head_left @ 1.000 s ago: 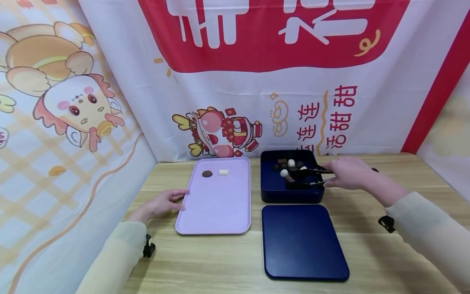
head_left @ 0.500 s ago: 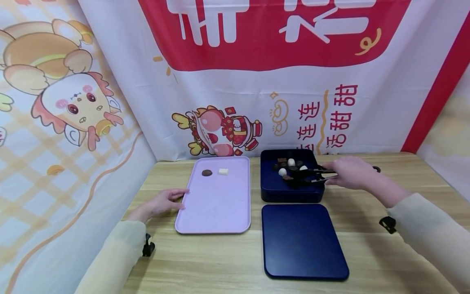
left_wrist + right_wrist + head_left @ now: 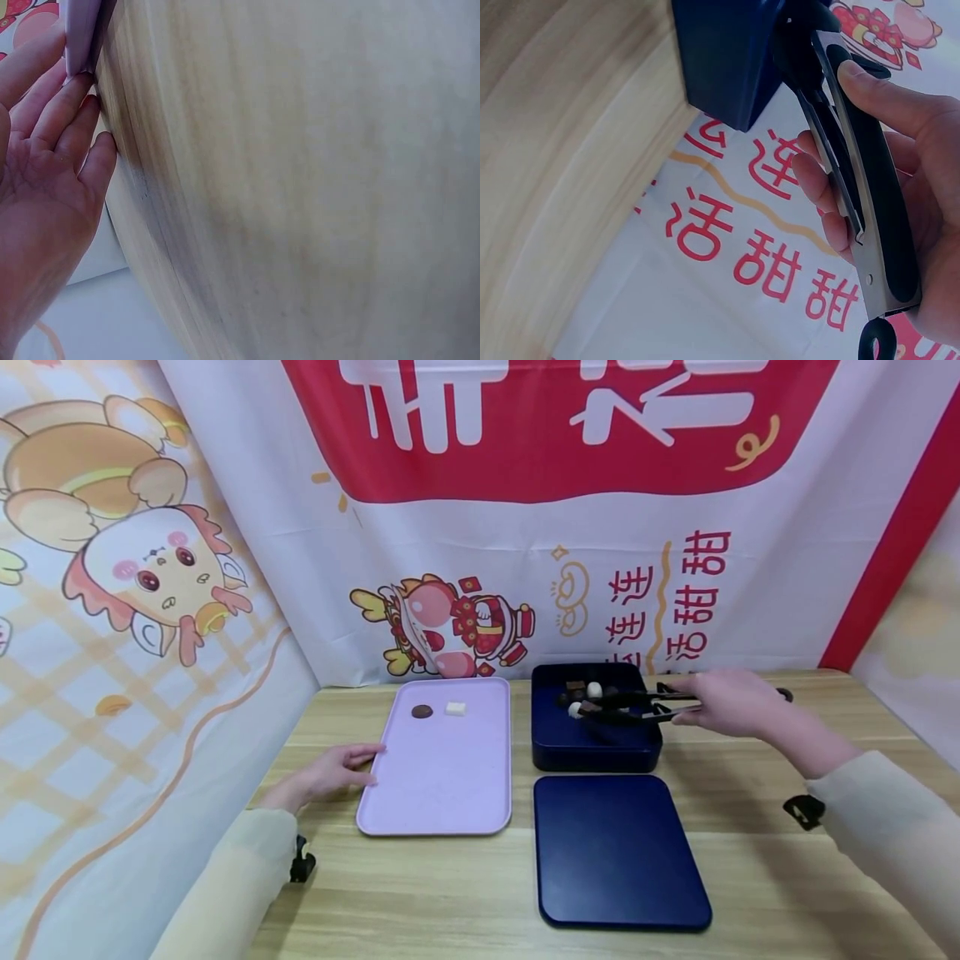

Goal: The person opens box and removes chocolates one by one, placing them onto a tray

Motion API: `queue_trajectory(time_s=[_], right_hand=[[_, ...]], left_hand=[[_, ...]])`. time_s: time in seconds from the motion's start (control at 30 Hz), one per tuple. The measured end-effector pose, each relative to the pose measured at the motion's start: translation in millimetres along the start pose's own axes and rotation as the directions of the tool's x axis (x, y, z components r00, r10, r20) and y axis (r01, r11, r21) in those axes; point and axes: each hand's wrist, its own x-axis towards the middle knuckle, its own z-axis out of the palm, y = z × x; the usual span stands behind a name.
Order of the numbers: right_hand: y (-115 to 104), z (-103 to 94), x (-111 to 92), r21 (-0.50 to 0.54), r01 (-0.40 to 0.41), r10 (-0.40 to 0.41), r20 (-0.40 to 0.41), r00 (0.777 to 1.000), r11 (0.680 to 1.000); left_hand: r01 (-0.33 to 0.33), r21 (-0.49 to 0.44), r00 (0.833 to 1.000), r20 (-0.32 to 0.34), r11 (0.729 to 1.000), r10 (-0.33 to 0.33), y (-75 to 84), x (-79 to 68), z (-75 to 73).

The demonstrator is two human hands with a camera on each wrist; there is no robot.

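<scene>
My right hand [image 3: 727,702] grips black-and-silver tongs [image 3: 855,165], thumb along one arm and fingers round the other. The tongs' black heads reach into the dark blue box [image 3: 596,762]. A brown square chocolate [image 3: 589,707] shows at their tips, beside a white chocolate [image 3: 575,710]; the heads partly hide it. My left hand [image 3: 337,772] rests at the left edge of the lilac tray [image 3: 442,793], relaxed fingers touching its rim. A round brown chocolate [image 3: 422,712] and a white square chocolate [image 3: 455,708] lie near the tray's far end.
Several more dark and white chocolates are grouped at the back of the box, among them another white chocolate [image 3: 594,690]. In front of the box lies its dark blue lid [image 3: 622,852] on the wooden table [image 3: 420,893]. A printed cloth [image 3: 442,543] hangs behind.
My right hand has drawn slightly right and up with the tongs, whose heads have come closer together about the brown chocolate. My left hand has stayed at the tray's edge.
</scene>
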Motion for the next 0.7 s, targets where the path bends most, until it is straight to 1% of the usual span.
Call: queue_trajectory(time_s=[0.13,0.37,0.43,0.53,0.7], right_hand=[[0,-7.5,1,-0.009,0.006,-0.006,-0.014,1.0,1.0],[-2,-22.5,2,0.041,-0.048,0.047,0.008,0.999,0.998],[-3,-26.3,3,0.035,-0.044,0.044,0.001,0.999,0.998],[-6,-32.1,7,0.041,-0.041,0.041,-0.005,0.999,0.998],[-12,-38.3,16,0.042,-0.023,0.024,-0.026,0.999,0.999]], left_hand=[[0.002,0.003,1.0,0.0,1.0,-0.002,-1.7,-0.3,-0.3],[0.021,-0.027,1.0,-0.002,0.999,-0.021,-5.2,1.5,0.2],[0.018,-0.029,1.0,0.003,0.999,-0.018,-5.3,1.8,0.2],[0.03,-0.04,1.0,-0.003,0.999,-0.03,-5.3,2.4,0.3],[0.034,-0.041,0.999,-0.008,0.999,-0.034,-5.4,3.6,-0.3]])
